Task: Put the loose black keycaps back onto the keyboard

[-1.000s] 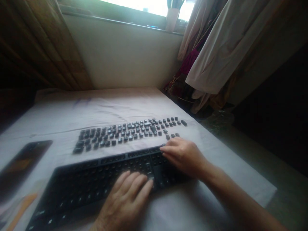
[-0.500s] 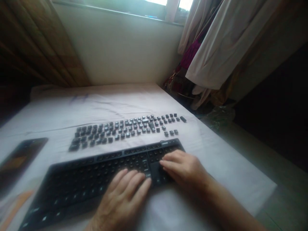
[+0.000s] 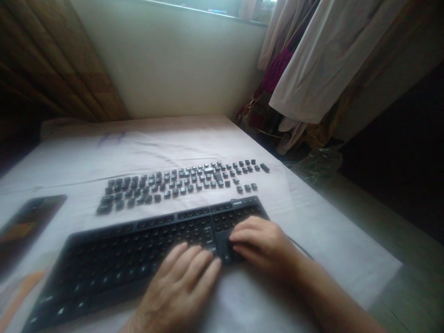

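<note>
A black keyboard [image 3: 138, 247] lies at a slant on the white sheet, most of its keycaps off and the bare key sockets showing. Loose black keycaps [image 3: 187, 181] are laid out in rows just beyond it. Resting on the keyboard's front edge, my left hand [image 3: 183, 282] is flat with its fingers stretched out. My right hand [image 3: 258, 243] is over the right end of the keyboard, fingers and thumb drawn together near the arrow-key area. Whatever is at those fingertips is hidden or too small to name.
A dark phone [image 3: 33, 222] lies left of the keyboard, with an orange-edged item [image 3: 22, 296] nearer me. The sheet-covered surface [image 3: 322, 240] drops off to a tiled floor at right. Hanging clothes [image 3: 312, 69] and a curtain [image 3: 58, 60] flank the wall.
The camera view has tilted slightly, so the scene sits a little higher. Both hands keep nearly the same places on the keyboard, the right fingers slightly shifted.
</note>
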`<state>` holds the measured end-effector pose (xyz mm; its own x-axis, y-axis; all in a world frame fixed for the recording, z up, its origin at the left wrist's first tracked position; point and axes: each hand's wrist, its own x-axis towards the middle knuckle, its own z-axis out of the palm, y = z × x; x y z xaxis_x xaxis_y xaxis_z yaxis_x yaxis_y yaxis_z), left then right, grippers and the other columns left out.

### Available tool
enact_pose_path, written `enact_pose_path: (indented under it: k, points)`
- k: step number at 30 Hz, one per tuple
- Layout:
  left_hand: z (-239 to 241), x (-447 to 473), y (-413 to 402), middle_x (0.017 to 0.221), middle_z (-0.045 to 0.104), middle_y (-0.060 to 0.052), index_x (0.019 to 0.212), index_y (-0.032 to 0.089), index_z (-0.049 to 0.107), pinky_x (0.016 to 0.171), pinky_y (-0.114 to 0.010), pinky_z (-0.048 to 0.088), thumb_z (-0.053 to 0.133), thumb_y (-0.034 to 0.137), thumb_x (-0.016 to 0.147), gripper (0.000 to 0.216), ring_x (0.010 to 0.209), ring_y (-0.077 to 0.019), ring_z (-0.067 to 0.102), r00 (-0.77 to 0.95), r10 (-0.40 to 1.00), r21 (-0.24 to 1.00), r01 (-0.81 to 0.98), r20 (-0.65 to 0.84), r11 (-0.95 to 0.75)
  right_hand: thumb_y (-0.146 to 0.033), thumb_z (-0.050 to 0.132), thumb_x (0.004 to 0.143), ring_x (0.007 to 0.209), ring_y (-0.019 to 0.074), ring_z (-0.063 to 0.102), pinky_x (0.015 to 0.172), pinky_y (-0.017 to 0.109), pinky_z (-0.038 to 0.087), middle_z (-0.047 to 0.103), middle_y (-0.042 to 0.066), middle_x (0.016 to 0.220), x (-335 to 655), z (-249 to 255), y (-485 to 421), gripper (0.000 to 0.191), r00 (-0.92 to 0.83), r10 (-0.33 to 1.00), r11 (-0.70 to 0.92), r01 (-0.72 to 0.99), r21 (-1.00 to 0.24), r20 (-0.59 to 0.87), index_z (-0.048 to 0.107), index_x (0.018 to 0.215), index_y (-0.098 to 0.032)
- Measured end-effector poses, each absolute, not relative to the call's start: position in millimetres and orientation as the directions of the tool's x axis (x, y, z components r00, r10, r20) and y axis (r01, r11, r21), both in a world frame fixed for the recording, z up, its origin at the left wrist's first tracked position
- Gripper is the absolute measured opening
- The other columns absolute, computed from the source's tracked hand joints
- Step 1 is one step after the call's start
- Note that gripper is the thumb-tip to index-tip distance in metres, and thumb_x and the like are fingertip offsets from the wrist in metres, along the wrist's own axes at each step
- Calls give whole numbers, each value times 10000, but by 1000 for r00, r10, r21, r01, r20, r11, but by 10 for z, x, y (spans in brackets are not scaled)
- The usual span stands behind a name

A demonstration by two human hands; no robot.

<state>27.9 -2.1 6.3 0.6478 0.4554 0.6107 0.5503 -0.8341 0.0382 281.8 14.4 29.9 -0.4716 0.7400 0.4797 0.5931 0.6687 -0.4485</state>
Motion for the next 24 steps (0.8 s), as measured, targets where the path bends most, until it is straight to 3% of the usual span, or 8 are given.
enact_pose_path:
  k: [9,19,24]
  points:
    - [51,305,-18,1137,694,-3,1170,231,683,1174,-353,246,389,209,1038,323,1105,-153,585,680,441,19,533,586,-846,-153,638,885,811,170,681,731,280,570,733,74,886,2822,321,156,99,-486,752,658,536,-529,445,719,935,-181]
    - [102,576,3,1122,670,-31,1220,222,649,1133,-374,296,483,342,999,301,1112,-190,563,660,494,61,565,566,-823,-197,639,896,761,155,670,685,258,558,711,58,822,2819,322,144,107,-442,792,610,559,-562,420,746,899,-198]
    - [61,559,-17,1123,669,-47,1213,198,652,1139,-379,292,481,367,994,325,1115,-191,560,659,518,79,575,545,-814,-191,661,868,828,174,672,747,284,561,715,68,876,2820,348,126,121,-415,847,528,587,-614,331,748,953,-199]
